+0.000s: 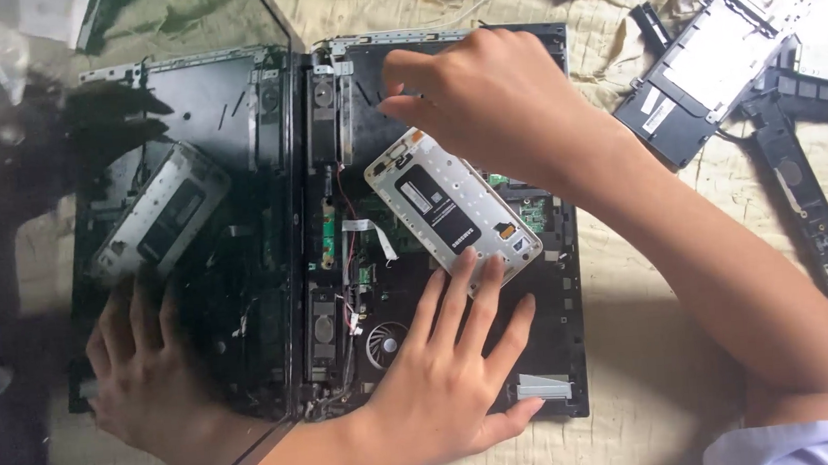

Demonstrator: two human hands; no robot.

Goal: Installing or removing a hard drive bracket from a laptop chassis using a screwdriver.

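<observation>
While fingers (466, 282) splay, touching drive (451, 208) (seemingly).

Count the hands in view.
2. The left hand lies flat, fingertips on the lower end of the drive, over the laptop. The right hand curls over the drive's upper end. Hand shapes in the screen are reflections.

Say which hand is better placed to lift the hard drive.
Right, probably: the right hand curls around the hard drive's upper end, while the left hand only rests flat fingertips on its lower end.
</observation>
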